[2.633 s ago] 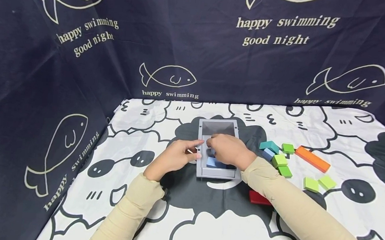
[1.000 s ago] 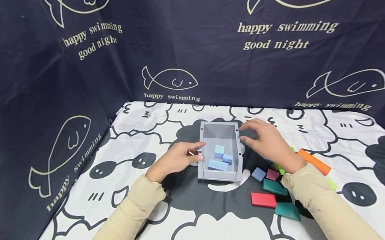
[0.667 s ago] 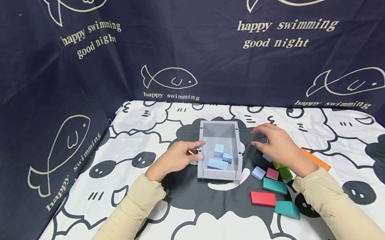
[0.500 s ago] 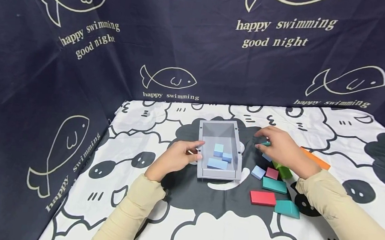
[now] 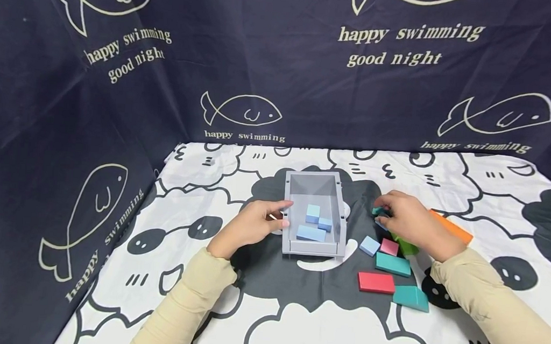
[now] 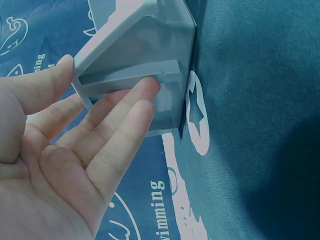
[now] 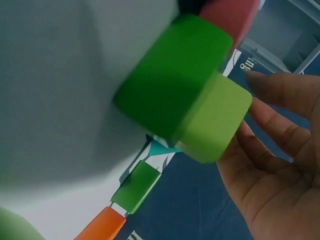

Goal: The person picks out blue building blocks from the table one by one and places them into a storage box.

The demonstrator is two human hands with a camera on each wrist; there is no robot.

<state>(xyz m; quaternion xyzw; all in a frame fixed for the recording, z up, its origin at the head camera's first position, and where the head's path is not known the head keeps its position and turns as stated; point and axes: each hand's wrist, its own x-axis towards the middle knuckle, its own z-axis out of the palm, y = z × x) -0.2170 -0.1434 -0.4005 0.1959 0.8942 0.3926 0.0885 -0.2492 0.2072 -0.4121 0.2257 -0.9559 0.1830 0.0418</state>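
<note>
- While the left hand (image 5: 252,227) rests by the gray box (image 5: 342,242), its fingers are loose and almost straight, touching the side wall without squeezing.
- The right hand (image 5: 412,220) reaches down with its finger and thumb bent. One teal block (image 5: 377,210) sits between their tips (I cannot tell if they pinch it).
- A bit of a blue block (image 5: 381,225) shows by the thumb. Under the palm a green block (image 5: 409,248) peeks out, and an orange bar (image 5: 452,227) lies behind the knuckles.
- Closer to the person than the thumb are a small blue block (image 5: 370,246), a pink block (image 5: 389,247), a teal slab (image 5: 393,264), a red slab (image 5: 376,282) and a teal wedge (image 5: 411,298).
- Just past the left fingertips, three pale blue blocks (image 5: 324,224) sit inside the box.
- The step looks like picking up the teal block.
- Next, I think, finger and thumb need a snug pinch and a straight lift, so nearby blocks don't get bumped.
</note>
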